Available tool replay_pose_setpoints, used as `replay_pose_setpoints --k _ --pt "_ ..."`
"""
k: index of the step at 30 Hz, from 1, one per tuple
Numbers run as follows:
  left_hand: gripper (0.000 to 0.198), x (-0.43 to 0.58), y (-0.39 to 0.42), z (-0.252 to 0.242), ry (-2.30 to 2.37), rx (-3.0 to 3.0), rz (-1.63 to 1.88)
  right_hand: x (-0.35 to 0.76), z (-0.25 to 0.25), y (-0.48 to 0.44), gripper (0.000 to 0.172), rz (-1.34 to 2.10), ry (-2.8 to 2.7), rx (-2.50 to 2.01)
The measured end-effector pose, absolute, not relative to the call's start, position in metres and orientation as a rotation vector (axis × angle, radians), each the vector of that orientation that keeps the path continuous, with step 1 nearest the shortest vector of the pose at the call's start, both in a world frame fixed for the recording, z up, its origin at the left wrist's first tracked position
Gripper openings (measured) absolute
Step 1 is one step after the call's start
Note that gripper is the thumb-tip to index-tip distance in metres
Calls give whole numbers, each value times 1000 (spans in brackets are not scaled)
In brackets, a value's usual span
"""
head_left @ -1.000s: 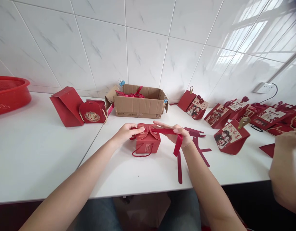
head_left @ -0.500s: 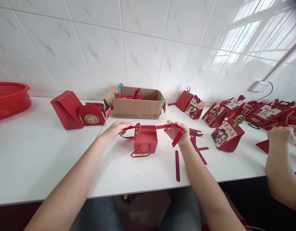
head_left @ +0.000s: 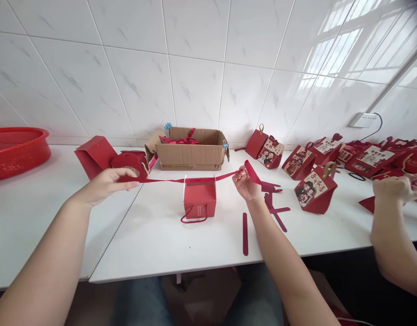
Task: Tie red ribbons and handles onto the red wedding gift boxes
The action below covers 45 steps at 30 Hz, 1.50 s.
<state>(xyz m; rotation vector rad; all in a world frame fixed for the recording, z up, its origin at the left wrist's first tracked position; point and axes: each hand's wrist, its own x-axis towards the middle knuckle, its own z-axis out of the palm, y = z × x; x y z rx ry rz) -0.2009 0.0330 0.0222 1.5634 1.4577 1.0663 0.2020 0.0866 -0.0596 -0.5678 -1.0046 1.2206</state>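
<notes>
A red ribbon (head_left: 171,181) runs nearly level across the top of a small red gift box (head_left: 200,201), which stands on the white table with a cord handle hanging at its front. Out to the left, my left hand (head_left: 108,184) is closed on one stretch of the ribbon. My right hand (head_left: 246,183) pinches it on the other side, and a loose end folds up over the fingers. The box's two side flaps stand up, with the ribbon passing by them; whether it threads through slots is too small to tell.
Behind the box stands a cardboard box (head_left: 191,156) holding red ribbon. Left are red boxes (head_left: 96,154) and a red plastic basket (head_left: 23,158). Dark red strips (head_left: 245,234) and printed gift boxes (head_left: 316,192) lie right, near another person's hand (head_left: 395,188).
My left hand has moved left, away from the box, drawing the ribbon out straight. My right hand has stayed near its place. The view has shifted slightly.
</notes>
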Motion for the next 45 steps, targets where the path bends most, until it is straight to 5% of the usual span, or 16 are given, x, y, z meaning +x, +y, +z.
replay_pose_setpoints --k 10,22,45 --pt "20 -187 29 35 1052 1323 1573 199 -44 79 24 1270 -933 -524" --pt "14 -114 38 111 720 1677 1401 188 50 59 20 1171 -1230 -576" --pt "13 -49 48 143 1129 1610 1543 144 88 57 25 792 -1190 -757"
